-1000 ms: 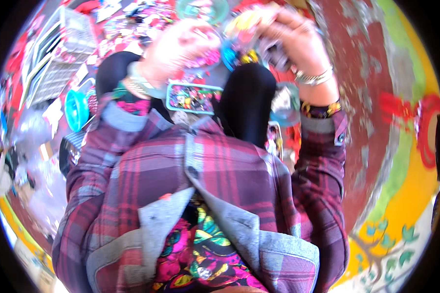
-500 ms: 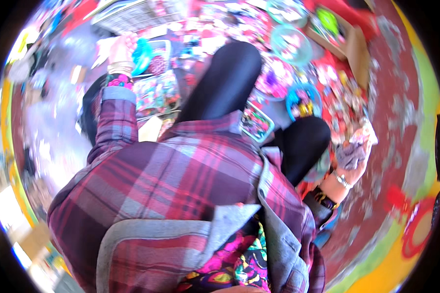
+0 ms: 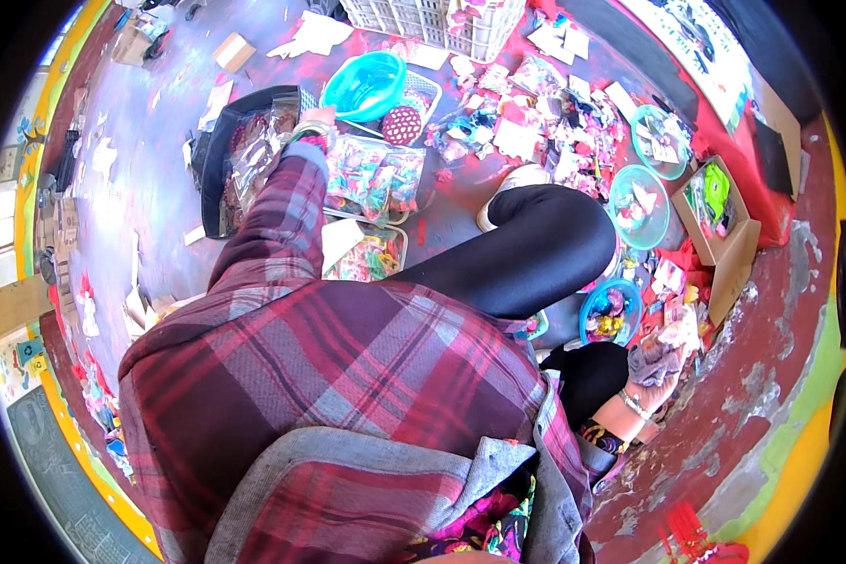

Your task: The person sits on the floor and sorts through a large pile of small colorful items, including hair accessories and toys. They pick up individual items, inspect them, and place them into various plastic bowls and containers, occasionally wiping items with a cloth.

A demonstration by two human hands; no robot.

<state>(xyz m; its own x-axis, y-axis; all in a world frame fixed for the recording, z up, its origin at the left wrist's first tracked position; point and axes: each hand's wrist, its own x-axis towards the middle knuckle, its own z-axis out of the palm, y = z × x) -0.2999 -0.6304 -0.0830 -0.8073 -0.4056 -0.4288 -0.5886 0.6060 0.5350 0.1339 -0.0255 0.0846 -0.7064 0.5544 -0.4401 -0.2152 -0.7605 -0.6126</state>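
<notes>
My left hand (image 3: 320,116) reaches out between a black crate (image 3: 212,167) and a blue plastic basin (image 3: 363,86). Its fingers are mostly hidden, so any grip there cannot be made out. Clear plastic packets (image 3: 257,155) lie in the crate beside my wrist. Below the basin, bags of colourful pieces (image 3: 374,175) rest in a tray. At the right, by my bent knee, my right hand (image 3: 665,387) is closed round a crumpled greyish-purple cloth (image 3: 650,363). A pale pinkish packet (image 3: 679,331) shows just beyond its fingers.
A pale slatted crate (image 3: 432,26) stands at the far side. Small items and cards (image 3: 526,122) are heaped on the floor. Green basins (image 3: 640,209), a blue basket (image 3: 611,312) and an open cardboard box (image 3: 716,209) stand at the right, near the red wall.
My view has swung left, showing more floor and the black crate. My left arm now reaches beside that crate. The greyish-purple cloth stays in my right hand.
</notes>
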